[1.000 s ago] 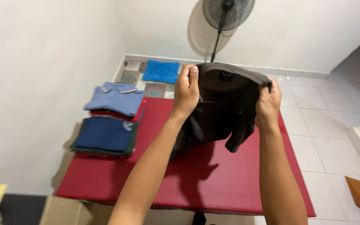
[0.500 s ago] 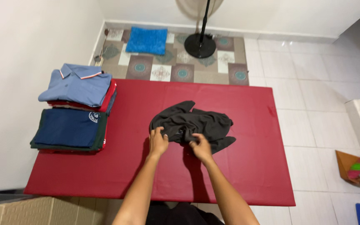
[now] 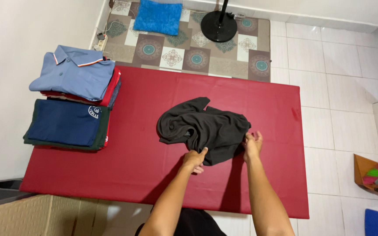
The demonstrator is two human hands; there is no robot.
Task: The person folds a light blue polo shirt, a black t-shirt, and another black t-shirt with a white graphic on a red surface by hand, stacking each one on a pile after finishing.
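At the far left of your view a pale wall runs down beside the counter (image 3: 123, 175), which is covered in a red cloth. Two stacks of folded clothes sit on its left end: the far one is topped by a light blue polo shirt (image 3: 73, 78) with red garments under it, and the near one is topped by a navy shirt (image 3: 65, 123) lying on a dark green piece. The two stacks sit just beside each other. Below the counter's near left corner a beige woven box (image 3: 40, 216) shows.

Moving toward the middle, the dark grey garment (image 3: 202, 129) lies crumpled on the red cloth, roughly at the counter's centre and well apart from the stacks. Your left hand (image 3: 194, 158) is at its near edge, the fingers curled and pinching a fold of the dark fabric at the lower corner. Your right hand (image 3: 253, 144) is at the garment's right edge, its fingers closed on the cloth there; the thumb side is hidden, so exactly how much fabric it holds cannot be told.

Beyond the counter, a patterned floor mat (image 3: 189, 43) carries a blue towel (image 3: 158, 17) and the round black base of a fan (image 3: 218, 26). To the right the floor is pale tile (image 3: 342, 87), with a brown box (image 3: 366, 170) holding coloured items at the edge.
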